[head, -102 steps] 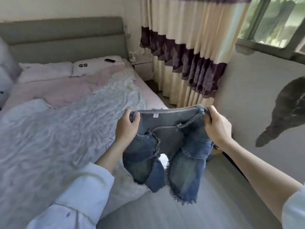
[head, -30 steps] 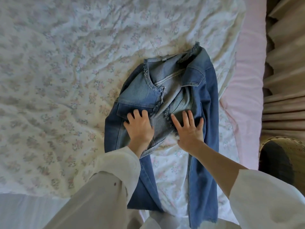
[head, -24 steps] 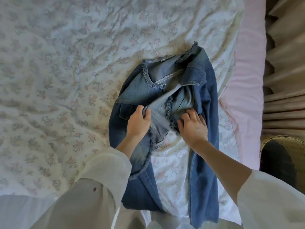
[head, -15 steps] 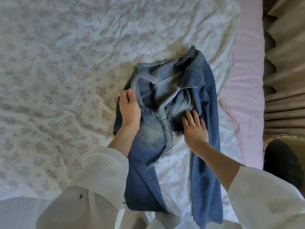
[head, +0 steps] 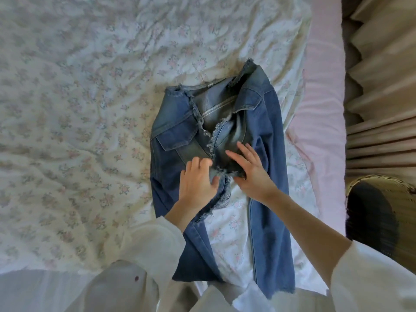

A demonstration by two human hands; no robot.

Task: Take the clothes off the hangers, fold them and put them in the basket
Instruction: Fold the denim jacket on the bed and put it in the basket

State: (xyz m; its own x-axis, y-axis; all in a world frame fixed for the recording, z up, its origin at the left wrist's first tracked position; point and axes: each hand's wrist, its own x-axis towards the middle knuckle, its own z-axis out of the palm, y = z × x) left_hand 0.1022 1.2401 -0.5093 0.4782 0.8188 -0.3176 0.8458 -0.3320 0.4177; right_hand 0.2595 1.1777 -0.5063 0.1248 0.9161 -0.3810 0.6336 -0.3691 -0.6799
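A blue denim garment [head: 177, 122] with frayed edges lies spread on the floral bed cover, its two long parts trailing toward me over the bed's edge. My left hand [head: 198, 183] rests on the lower part of the left front panel, fingers lightly bent and flat on the cloth. My right hand [head: 249, 174] presses straight fingers on the right front panel, close beside the left hand. A woven basket [head: 382, 212] with a dark inside stands on the floor at the right. No hanger is in sight.
The wrinkled floral cover [head: 90, 109] fills the left and the top of the view. A pink sheet [head: 324, 109] shows along the bed's right side. Beige pleated curtains [head: 382, 86] hang beyond it, above the basket.
My left hand had gripped and lifted the left front panel; it has laid the panel flat and moved down beside the right hand. The right hand stayed on the right panel.
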